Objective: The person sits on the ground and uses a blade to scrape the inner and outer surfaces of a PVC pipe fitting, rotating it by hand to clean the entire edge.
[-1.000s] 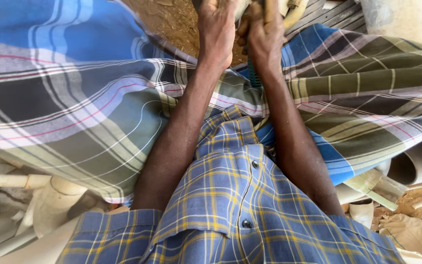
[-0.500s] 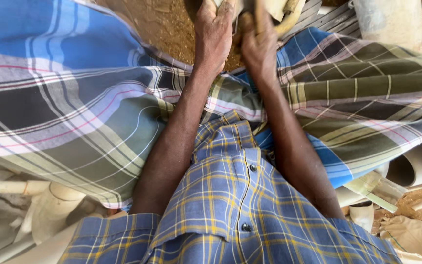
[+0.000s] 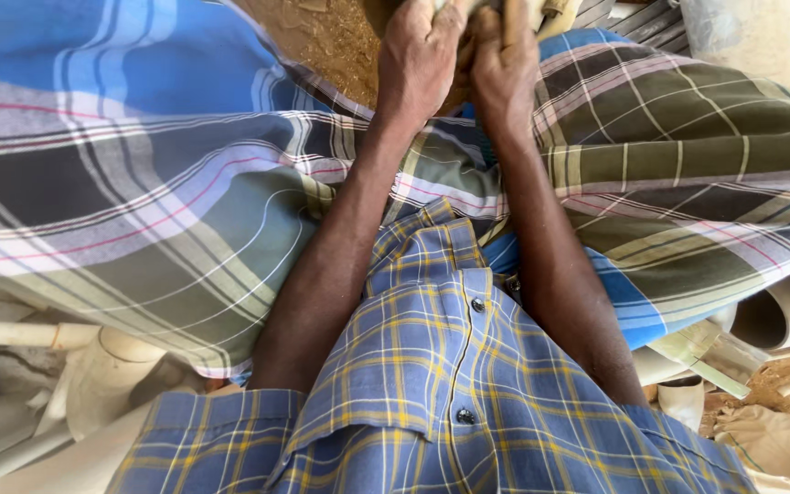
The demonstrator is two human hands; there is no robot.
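Note:
Both my hands reach down between my knees at the top of the head view. My left hand [image 3: 421, 57] and my right hand [image 3: 503, 66] are pressed close together, fingers curled around a pale object [image 3: 521, 9] that is mostly cut off by the frame's top edge. What it is I cannot tell. My forearms run down over a blue, green and grey checked cloth [image 3: 139, 192] wrapped over my legs. A blue and yellow checked shirt [image 3: 450, 384] fills the bottom of the view.
Sandy, sawdust-strewn ground [image 3: 322, 37] shows between my knees. White plastic pipes and fittings [image 3: 93, 366] lie at lower left. More pale pipe pieces [image 3: 788, 311] and a crumpled bag [image 3: 779, 439] sit at right. A grey cylinder [image 3: 752, 37] stands at top right.
The view has shifted slightly, so my hands sit a little higher in frame. They stay pressed together on the same pale object.

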